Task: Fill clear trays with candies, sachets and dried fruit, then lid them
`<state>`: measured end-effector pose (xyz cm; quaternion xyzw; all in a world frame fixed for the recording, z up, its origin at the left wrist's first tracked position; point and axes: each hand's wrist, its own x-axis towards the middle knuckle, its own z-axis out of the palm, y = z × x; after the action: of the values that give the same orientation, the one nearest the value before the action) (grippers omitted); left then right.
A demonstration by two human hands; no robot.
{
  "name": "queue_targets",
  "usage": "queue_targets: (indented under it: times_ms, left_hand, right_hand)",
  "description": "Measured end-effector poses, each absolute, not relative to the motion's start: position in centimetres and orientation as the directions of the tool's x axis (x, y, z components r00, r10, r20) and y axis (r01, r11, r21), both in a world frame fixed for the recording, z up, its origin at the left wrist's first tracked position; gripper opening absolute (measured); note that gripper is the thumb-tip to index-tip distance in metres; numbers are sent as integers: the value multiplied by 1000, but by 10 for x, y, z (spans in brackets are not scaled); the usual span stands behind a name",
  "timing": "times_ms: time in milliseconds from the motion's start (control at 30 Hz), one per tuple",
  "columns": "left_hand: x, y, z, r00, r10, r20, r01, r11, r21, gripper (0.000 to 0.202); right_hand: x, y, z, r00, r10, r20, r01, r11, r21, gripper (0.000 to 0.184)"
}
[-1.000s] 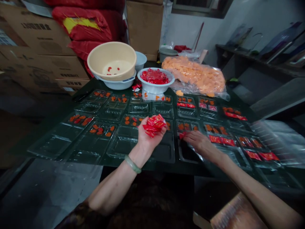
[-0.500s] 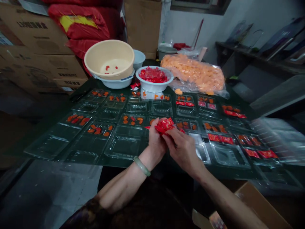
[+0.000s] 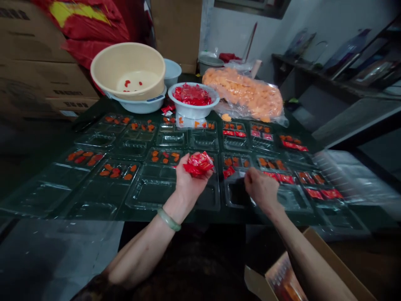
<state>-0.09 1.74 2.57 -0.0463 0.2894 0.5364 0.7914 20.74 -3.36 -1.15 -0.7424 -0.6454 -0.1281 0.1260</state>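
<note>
Left hand [image 3: 192, 182] is palm-up above the near row, about mid-width of the tabletop [image 3: 208, 216], cupped around a bunch of red packets [image 3: 199, 163]; green bangle [image 3: 169, 219] on that wrist. Right hand [image 3: 262, 188] is well apart from it, fingers curled in over the right side of the working tray [image 3: 238, 205], near the tabletop's near edge; can't tell whether anything is in its grip. That tray has orange pieces in its far section and a single red packet [image 3: 229, 172] at the left of its middle strip. Two near-row trays toward the tabletop's right edge carry packet pairs [image 3: 324, 194]; the ones toward the left edge show orange or reddish pieces only. Second row lies behind, its three rightmost trays with packets too. Along the far edge, left to right: beige basin [image 3: 153, 62] with a few red bits, resting on a pale blue basin [image 3: 140, 106]; white bowl [image 3: 194, 111] heaped with more packets; clear bag of orange slices [image 3: 247, 94]. Blurred stack of clear plastic [image 3: 347, 171] at the right edge. Open carton [image 3: 255, 282] sits below the near edge, by the right forearm.
</note>
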Motion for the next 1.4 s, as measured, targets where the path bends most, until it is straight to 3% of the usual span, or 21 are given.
queue_targets:
  times_ms: [67,167,267,433,500,567,700,800,900,1000,1233,1300,1400]
  left_hand:
    - [-2,16,26,263,818,-511,-877,424,227,21]
    - [-2,13,26,281,825,-490,-863,441,247,21]
    - [-6,8,26,279,847,-452,-844,441,306,22]
    - [-18,-1,27,283,862,-421,-764,468,445,20]
    - [-23,-3,26,284,846,-452,-750,489,445,21]
    - [-26,-3,24,310,815,-490,-770,517,373,24]
    - [-29,6,22,374,744,-553,-821,544,175,26]
    - [-37,18,26,347,763,-546,-851,501,159,26]
    - [-49,28,31,283,787,-548,-874,447,192,25]
    - [-60,32,34,235,803,-547,-889,405,213,24]
    - [-68,32,30,194,831,-521,-870,392,301,25]
    - [-68,31,29,205,841,-500,-837,416,355,21]
    - [-63,29,31,291,818,-495,-766,510,392,15]
  right_hand:
    - [197,-29,-10,107,935,338,992,-81,-92,20]
    - [170,-25,10,109,940,324,879,61,-472,29]
    - [136,-19,31,15,974,225,597,172,-784,32]
    - [98,-2,36,-79,995,64,326,86,-941,27]
    - [92,1,34,-99,995,-6,242,18,-970,25]
    - [87,3,32,-80,996,-27,181,-12,-983,25]
    - [79,10,32,95,992,81,122,69,-990,20]
    - [84,36,32,210,967,141,121,118,-986,20]
    - [98,88,27,286,946,151,242,81,-967,22]
    - [110,148,13,307,947,99,452,-53,-891,19]
    - [110,202,-5,309,945,108,683,-141,-717,5]
    - [101,187,6,237,954,183,724,-48,-688,13]
    - [81,149,35,-137,972,191,594,235,-769,27]
